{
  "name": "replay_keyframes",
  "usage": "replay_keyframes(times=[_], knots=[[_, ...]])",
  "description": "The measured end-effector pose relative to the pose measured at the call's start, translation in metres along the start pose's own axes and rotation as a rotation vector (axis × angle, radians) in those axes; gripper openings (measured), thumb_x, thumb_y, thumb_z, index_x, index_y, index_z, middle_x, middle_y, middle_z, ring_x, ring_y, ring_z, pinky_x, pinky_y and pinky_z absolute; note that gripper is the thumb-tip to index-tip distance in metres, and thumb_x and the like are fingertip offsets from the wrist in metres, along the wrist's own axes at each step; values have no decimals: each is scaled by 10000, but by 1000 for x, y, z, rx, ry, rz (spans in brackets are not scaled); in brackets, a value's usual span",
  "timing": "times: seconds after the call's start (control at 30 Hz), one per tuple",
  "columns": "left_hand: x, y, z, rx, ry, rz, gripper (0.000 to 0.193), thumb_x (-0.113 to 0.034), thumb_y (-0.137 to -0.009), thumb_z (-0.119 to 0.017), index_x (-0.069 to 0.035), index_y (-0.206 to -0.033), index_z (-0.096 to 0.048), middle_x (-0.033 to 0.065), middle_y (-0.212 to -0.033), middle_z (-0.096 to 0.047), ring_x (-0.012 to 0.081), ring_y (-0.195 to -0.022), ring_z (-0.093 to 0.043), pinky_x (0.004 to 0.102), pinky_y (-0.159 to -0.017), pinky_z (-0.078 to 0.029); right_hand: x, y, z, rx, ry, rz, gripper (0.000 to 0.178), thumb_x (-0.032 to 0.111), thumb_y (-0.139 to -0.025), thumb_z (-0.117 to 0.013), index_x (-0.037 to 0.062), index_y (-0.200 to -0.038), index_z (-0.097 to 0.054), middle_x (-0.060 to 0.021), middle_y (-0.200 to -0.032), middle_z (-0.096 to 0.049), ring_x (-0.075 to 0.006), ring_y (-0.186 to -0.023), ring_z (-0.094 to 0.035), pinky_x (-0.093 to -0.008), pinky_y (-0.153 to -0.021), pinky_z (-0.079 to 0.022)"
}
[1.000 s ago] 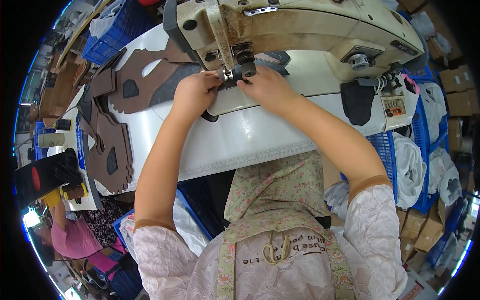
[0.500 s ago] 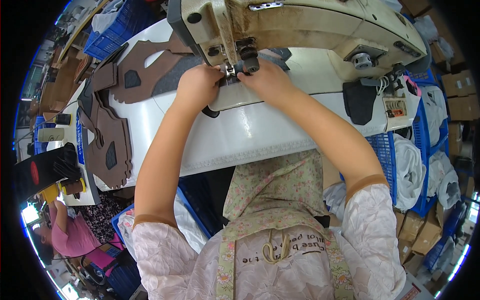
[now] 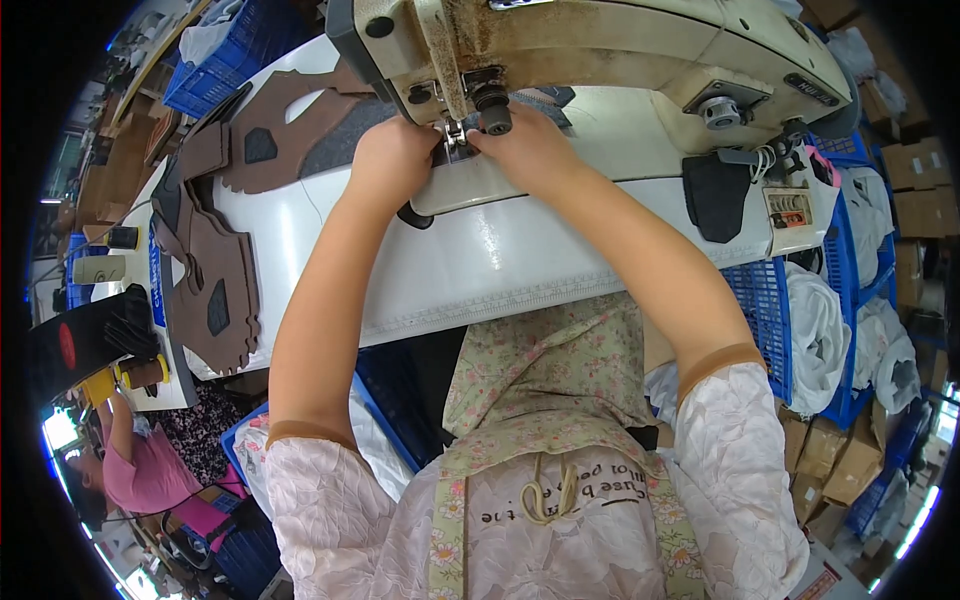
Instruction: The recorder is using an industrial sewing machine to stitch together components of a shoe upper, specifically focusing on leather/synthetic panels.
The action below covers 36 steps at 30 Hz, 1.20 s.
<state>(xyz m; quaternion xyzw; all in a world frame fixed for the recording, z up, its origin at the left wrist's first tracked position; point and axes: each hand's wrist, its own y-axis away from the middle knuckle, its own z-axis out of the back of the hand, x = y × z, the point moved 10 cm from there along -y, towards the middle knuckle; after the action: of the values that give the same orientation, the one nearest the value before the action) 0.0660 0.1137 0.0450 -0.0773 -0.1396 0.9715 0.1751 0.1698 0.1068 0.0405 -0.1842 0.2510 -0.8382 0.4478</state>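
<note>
My left hand [image 3: 393, 165] and my right hand [image 3: 528, 150] flank the metal presser foot [image 3: 455, 132] of a beige sewing machine [image 3: 610, 50]. Both hands are closed, fingers curled, thumbs close to the foot, gripping a dark grey fabric piece [image 3: 338, 132]. That piece runs leftward beneath a brown cut panel [image 3: 270, 120] with a dark patch. Its other end shows beyond my right hand. Some of my fingertips are hidden by the machine head. A thread [image 3: 313, 205] trails on the white table left of my left forearm.
Several brown cut pieces [image 3: 215, 300] are stacked at the table's left end. A black fabric piece [image 3: 715, 200] lies right of the machine bed. Blue crates [image 3: 758, 310] with white bags stand at right. Thread spools [image 3: 145, 372] and a person in pink [image 3: 150, 470] are at left.
The whole view has shifted slightly, so the machine and table sit a little higher. Both hands stay at the presser foot on the fabric.
</note>
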Motion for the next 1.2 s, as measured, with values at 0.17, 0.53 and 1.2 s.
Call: replay_keyframes(times=[0.17,0.53,1.2], knots=[[3,3,-4,22,-19,0,124,-81,-732,-606,-91,-807,-704,147,-778,-639,329,-743,-645,421,-659,-519,2,0,-1,-13,13,12,99,122,-697,-623,81,-748,-698,-77,-840,-587,-256,-924,-578,-364,-785,-512],[-6,9,8,-77,-10,-26,151,-92,-740,-600,-98,-850,-705,88,-802,-665,281,-777,-641,394,-659,-520,-5,4,-10,29,-38,-42,132,185,-868,-616,118,-968,-671,-90,-925,-632,-307,-894,-605,-419,-729,-513],[0,10,-7,-30,-5,-106,287,-62,-725,-608,-77,-995,-704,61,-978,-703,240,-905,-647,351,-761,-533,-37,20,-26,112,-294,-472,188,150,-857,-621,159,-1029,-695,-80,-1001,-652,-258,-945,-625,-385,-820,-498]])
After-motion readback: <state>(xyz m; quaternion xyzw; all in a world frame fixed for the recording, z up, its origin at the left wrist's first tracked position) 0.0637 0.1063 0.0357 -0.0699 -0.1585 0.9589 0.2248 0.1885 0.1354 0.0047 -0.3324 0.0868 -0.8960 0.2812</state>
